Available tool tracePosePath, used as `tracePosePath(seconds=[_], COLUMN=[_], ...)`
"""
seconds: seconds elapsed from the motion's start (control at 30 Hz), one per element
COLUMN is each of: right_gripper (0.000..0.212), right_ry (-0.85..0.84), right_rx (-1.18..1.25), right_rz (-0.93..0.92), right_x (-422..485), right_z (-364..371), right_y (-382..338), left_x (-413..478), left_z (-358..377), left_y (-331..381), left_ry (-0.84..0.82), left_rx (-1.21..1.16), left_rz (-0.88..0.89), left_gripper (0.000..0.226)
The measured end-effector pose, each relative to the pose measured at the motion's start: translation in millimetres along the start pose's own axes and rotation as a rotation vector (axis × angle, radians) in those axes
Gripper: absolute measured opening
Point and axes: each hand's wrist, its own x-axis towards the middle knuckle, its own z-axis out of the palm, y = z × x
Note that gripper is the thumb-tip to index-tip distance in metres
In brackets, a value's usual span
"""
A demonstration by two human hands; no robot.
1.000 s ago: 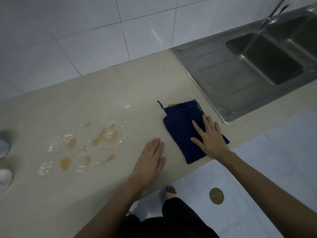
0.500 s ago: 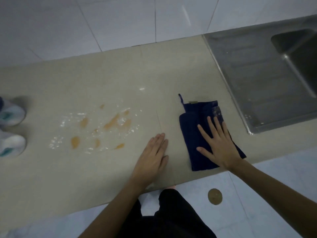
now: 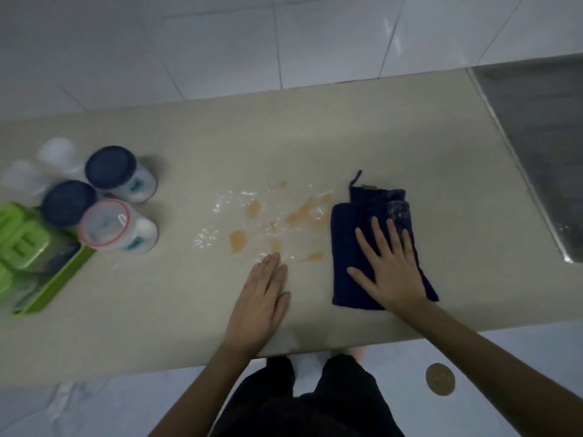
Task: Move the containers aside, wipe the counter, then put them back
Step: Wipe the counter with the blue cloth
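The containers (image 3: 104, 200), a cluster of blue-lidded and clear-lidded jars beside a green tray (image 3: 53, 288), stand at the 9 o'clock end of the counter (image 3: 315, 127), well apart from the soiled patch. The spill (image 3: 274, 222), orange smears with white residue, lies at centre.

The right hand (image 3: 389, 268) rests flat with fingers spread on a folded dark blue cloth (image 3: 356, 234), which sits just beside the spill at its 3 o'clock side. The left hand (image 3: 260, 302) lies flat and empty on the counter, fingertips at the spill's 6 o'clock edge.

Assessment: wiping is the step in hand, and the spill is not yet cleared. Recommended: keep the palm pressing evenly, draw the cloth toward 9 o'clock across the whole patch, overlap passes, and stop short of the jars. The left hand should clear the path first.
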Motion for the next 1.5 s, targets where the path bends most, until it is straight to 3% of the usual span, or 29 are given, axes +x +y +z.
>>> tracePosePath(seconds=[0.2, 0.3, 0.47, 0.67, 0.9, 1.23, 1.37, 1.5], right_gripper=[0.075, 0.064, 0.051, 0.061, 0.047, 0.047, 0.045, 0.043], right_ry=[0.009, 0.018, 0.064, 0.088, 0.168, 0.072, 0.097, 0.104], right_rx=[-0.009, 0.004, 0.004, 0.067, 0.132, -0.071, -0.061, -0.014], right_rz=[-0.111, -0.114, -0.136, 0.026, 0.067, -0.472, -0.483, -0.332], right_x=[52, 62, 54, 24, 31, 66, 79, 99], right_z=[-1, 4, 8, 5, 5, 21, 14, 5], right_y=[-122, -153, -124, -60, -89, -232, -204, -131], left_x=[-29, -35, -48, -42, -54, -55, -54, -56], left_z=[-29, -39, -55, -59, -49, -46, -48, -45], left_y=[-71, -92, -122, -133, -132, -121, -123, -126], left_ry=[0.053, 0.073, 0.055, 0.091, 0.153, 0.181, 0.15, 0.131], left_rx=[0.044, 0.065, 0.123, 0.081, -0.02, -0.156, -0.122, -0.066], left_rz=[-0.122, -0.169, -0.217, -0.231, -0.298, -0.336, -0.35, -0.359], left_gripper=[0.052, 0.052, 0.053, 0.051, 0.058, 0.062, 0.067, 0.068])
